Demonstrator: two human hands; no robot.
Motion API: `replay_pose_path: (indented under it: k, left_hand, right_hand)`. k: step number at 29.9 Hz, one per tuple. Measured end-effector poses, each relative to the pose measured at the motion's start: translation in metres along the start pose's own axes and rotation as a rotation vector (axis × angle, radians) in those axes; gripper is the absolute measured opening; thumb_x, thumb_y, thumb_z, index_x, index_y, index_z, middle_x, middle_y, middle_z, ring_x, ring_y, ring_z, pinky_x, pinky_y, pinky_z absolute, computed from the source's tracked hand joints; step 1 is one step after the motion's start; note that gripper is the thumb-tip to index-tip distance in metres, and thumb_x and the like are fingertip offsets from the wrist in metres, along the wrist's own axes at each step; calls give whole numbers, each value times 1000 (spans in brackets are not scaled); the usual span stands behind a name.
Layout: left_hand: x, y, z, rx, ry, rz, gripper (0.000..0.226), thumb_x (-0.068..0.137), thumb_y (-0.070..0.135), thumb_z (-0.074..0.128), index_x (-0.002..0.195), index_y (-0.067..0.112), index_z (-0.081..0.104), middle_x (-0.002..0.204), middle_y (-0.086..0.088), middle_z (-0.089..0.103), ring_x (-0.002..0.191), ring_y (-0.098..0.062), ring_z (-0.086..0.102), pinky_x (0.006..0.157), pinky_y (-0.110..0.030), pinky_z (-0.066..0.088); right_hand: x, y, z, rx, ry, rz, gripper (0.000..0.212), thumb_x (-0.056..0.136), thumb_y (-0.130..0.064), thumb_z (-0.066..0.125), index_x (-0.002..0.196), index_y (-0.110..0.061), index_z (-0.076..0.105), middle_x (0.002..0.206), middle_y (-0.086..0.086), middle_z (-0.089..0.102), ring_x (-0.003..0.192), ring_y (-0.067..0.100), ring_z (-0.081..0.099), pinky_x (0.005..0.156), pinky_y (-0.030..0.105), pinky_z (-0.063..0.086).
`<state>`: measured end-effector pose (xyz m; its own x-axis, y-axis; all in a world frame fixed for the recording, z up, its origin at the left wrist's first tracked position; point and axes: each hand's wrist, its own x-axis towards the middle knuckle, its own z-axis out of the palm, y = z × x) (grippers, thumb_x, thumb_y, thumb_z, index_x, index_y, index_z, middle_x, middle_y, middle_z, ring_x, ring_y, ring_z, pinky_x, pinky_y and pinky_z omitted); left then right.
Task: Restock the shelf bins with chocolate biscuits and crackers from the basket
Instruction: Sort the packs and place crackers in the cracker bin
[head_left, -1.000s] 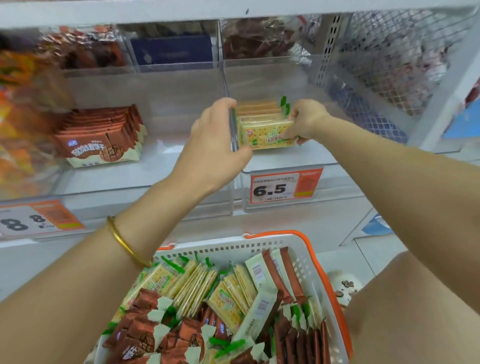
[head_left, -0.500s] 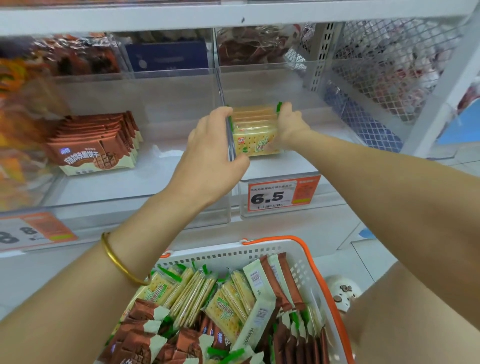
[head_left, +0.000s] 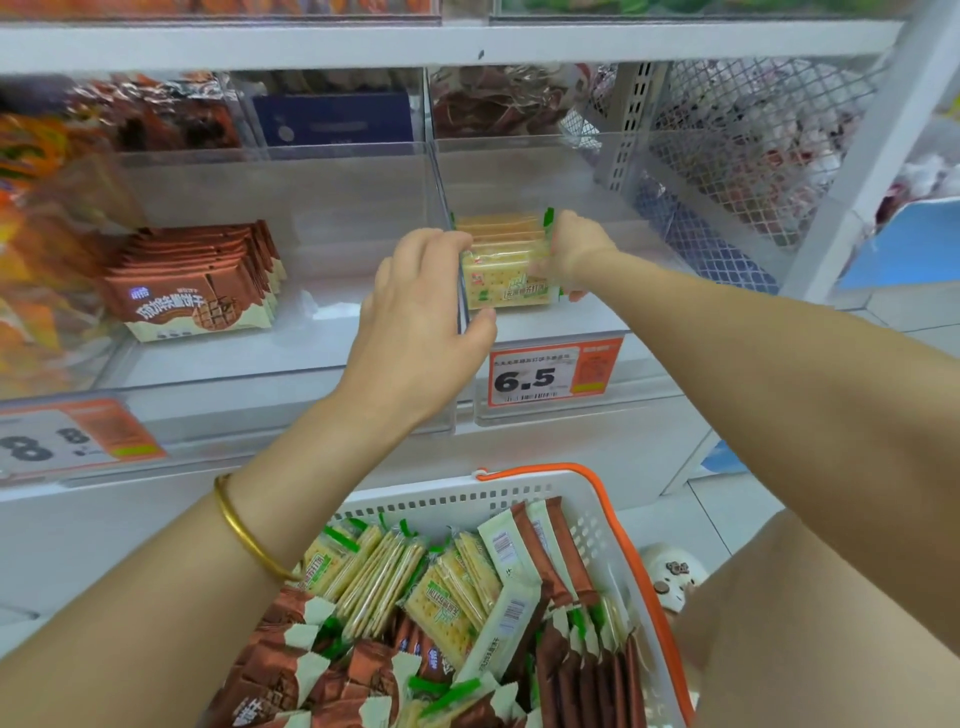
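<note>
Right there in the clear right-hand bin (head_left: 597, 332), a stack of cracker packs (head_left: 506, 260) stands on edge at the bin's left wall. The right hand (head_left: 574, 254) clasps the stack's right end, and the left hand (head_left: 415, 322) presses its fingers against the left end, thumb under the front pack. In the left bin (head_left: 218, 364) sits a row of chocolate biscuit packs (head_left: 195, 283). A 6.5 price tag (head_left: 553, 371) hangs below. The white basket (head_left: 597, 525) underneath holds more of both.
</note>
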<state>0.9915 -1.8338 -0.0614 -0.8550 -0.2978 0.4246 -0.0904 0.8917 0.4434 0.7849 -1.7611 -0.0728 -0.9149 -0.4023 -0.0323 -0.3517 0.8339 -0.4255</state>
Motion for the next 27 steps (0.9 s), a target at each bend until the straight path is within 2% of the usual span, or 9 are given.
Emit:
replay_pose_path:
  k: [3,6,10,19,27]
  left_hand:
    - [4,-1,0,2,-14,-12,55,90,22,56,140,15,36,142,-3,35,131,-21,30,105,-31,26]
    - [5,-1,0,-6,-15,-18,55,89,21,57,140,17,35,142,-2,35,130,-20,31,104,-31,27]
    - [5,-2,1,-11,-13,-9,55,89,20,57,139,17,36,141,-2,37,129,-20,32,103,-31,27]
    - [5,-2,2,0,-5,0,54,88,19,57,139,16,37,140,-3,38,128,-21,34,103,-32,28]
    - [1,-2,3,3,12,14,56,87,19,58,139,14,37,141,-5,37,130,-22,33,105,-34,27]
  right_hand:
    - [9,-8,4,119,57,66,56,87,-27,68,128,-2,37,123,16,54,99,32,61,76,34,52]
    - [12,-11,7,192,49,121,62,84,-25,71,130,-3,34,129,16,49,105,33,59,78,35,54]
    - [11,-7,7,218,20,120,73,79,-21,77,131,-6,29,133,16,43,110,36,54,80,43,56]
    - [5,-6,4,182,7,112,82,75,-18,80,135,-8,24,135,18,39,107,36,55,87,44,54]
    - [-1,-2,-4,142,21,58,77,76,-19,79,132,-9,27,134,18,39,105,36,56,83,43,56]
